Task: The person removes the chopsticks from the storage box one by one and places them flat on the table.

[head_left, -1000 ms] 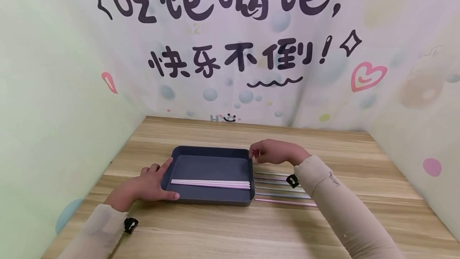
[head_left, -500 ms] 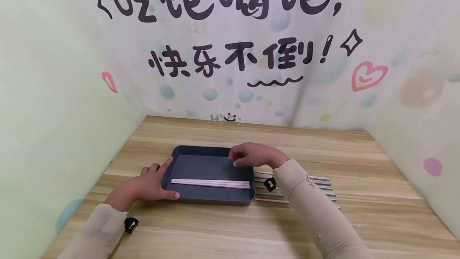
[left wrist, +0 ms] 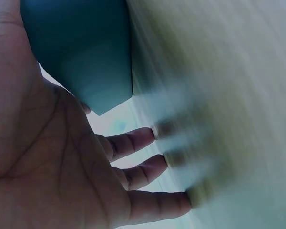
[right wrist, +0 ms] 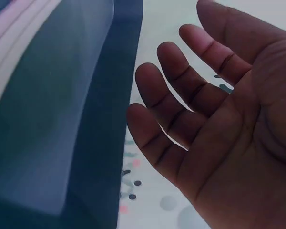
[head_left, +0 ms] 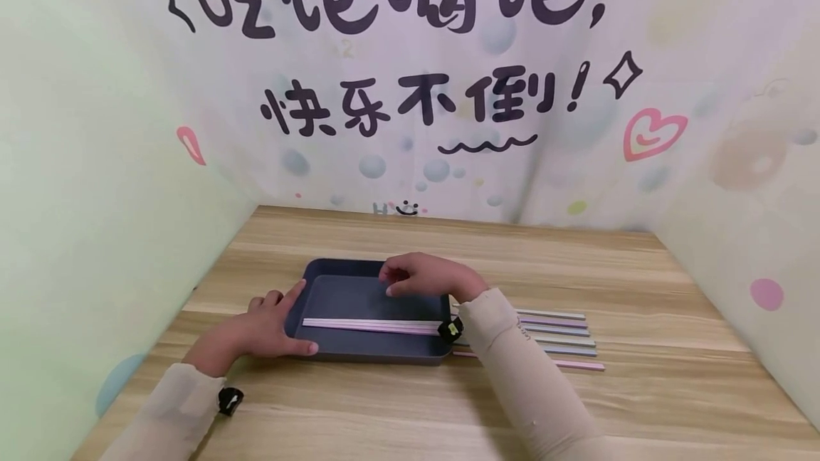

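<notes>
A dark blue-grey tray lies on the table, with several pale pink chopsticks lying across its inside. The left hand rests at the tray's left end, thumb along the front wall and forefinger at the left rim; in the left wrist view this hand has its other fingertips on the table beside the tray. Above the tray's back right part hovers the right hand, fingers loosely bent. The right wrist view shows the right hand holding nothing, next to the tray wall.
Several more chopsticks in pink, grey and blue lie right of the tray, partly hidden under the right sleeve. A printed cloth stands behind the wooden table, with pale walls at both sides.
The right hand has moved left from the tray's right rim to over its back part, uncovering the right ends of the loose chopsticks. The left hand has stayed on the tray.
</notes>
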`<state>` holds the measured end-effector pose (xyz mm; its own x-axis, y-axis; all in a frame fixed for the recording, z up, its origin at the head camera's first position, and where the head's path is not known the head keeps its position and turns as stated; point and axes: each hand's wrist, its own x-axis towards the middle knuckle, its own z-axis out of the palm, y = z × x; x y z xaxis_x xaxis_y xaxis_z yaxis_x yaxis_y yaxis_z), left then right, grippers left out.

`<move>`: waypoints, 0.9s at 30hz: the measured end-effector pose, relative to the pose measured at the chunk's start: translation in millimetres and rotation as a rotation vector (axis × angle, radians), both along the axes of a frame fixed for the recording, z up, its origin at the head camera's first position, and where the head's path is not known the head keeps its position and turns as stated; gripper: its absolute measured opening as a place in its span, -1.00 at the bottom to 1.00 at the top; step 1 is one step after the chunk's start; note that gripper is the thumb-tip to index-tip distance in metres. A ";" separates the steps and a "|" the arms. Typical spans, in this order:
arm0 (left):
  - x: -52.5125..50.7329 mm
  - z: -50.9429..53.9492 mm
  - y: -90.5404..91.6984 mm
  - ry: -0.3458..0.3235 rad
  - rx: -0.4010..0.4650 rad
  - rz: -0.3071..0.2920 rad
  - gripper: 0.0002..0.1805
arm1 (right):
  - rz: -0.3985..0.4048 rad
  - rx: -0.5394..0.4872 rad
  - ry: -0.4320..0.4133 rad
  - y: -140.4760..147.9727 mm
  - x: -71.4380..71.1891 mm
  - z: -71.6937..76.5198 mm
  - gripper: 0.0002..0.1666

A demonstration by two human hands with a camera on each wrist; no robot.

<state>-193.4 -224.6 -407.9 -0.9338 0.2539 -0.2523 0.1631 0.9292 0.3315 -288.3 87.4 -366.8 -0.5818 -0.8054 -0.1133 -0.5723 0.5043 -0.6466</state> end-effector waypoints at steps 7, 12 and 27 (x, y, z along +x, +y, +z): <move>1.2 -0.1 -1.0 -0.003 0.022 -0.003 0.39 | 0.011 0.005 -0.029 -14.8 0.2 -10.8 -0.70; 0.2 0.4 -1.8 0.003 0.023 -0.007 0.39 | 0.019 0.020 -0.048 -22.7 -0.1 -20.0 -0.74; -0.9 -2.6 -0.8 0.002 0.008 -0.001 0.40 | 0.064 0.049 -0.111 -33.5 2.0 -45.2 -0.84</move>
